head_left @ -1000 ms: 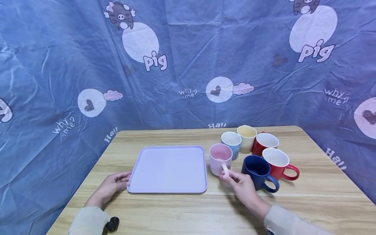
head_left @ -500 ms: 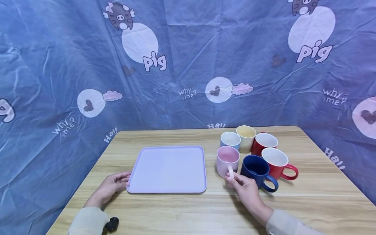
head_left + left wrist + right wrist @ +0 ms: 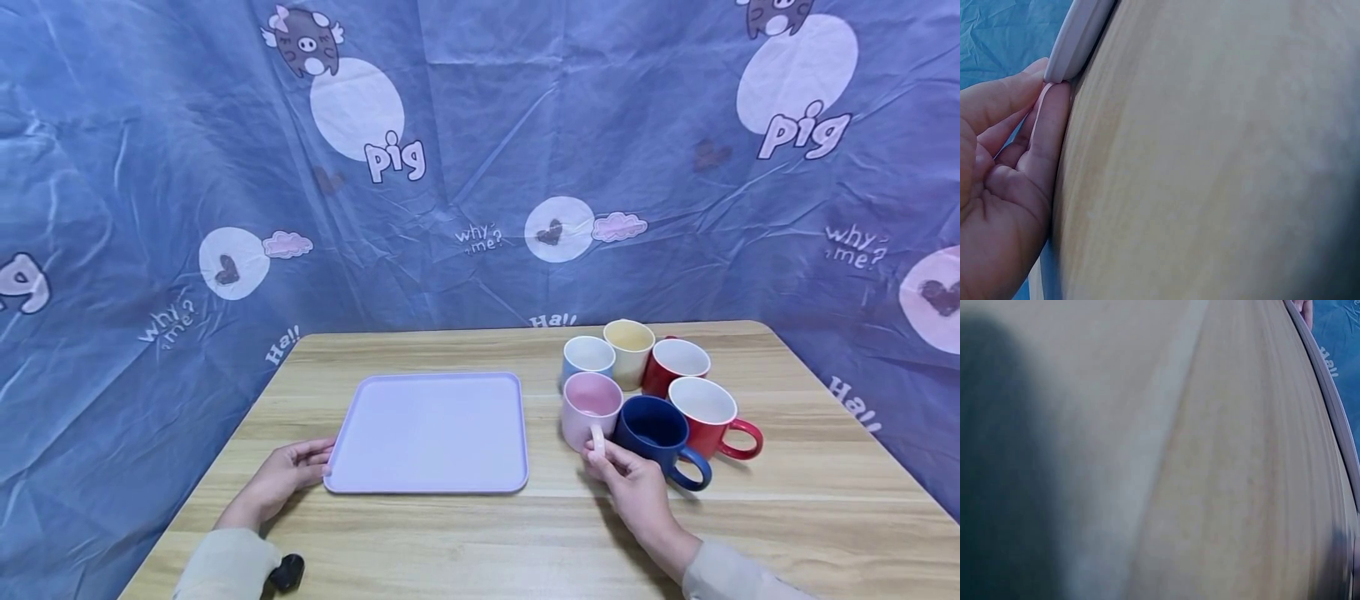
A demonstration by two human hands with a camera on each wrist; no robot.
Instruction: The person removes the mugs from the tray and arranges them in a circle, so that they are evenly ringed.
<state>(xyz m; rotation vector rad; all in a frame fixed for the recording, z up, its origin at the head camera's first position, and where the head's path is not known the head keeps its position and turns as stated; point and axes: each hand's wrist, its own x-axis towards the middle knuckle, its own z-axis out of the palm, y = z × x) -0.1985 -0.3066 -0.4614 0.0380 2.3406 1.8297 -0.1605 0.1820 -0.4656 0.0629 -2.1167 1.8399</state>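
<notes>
The right hand pinches the pale pink ceramic mug by its handle; the left hand, fingers relaxed, touches the still-bare lilac plastic tray; six mugs stand on the desk.

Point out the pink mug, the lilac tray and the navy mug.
pink mug (image 3: 583, 417): head view, on its outer wall below the rim.
lilac tray (image 3: 427, 377): head view, on its far rim.
navy mug (image 3: 663, 454): head view, on its outer wall beside the handle.
</notes>
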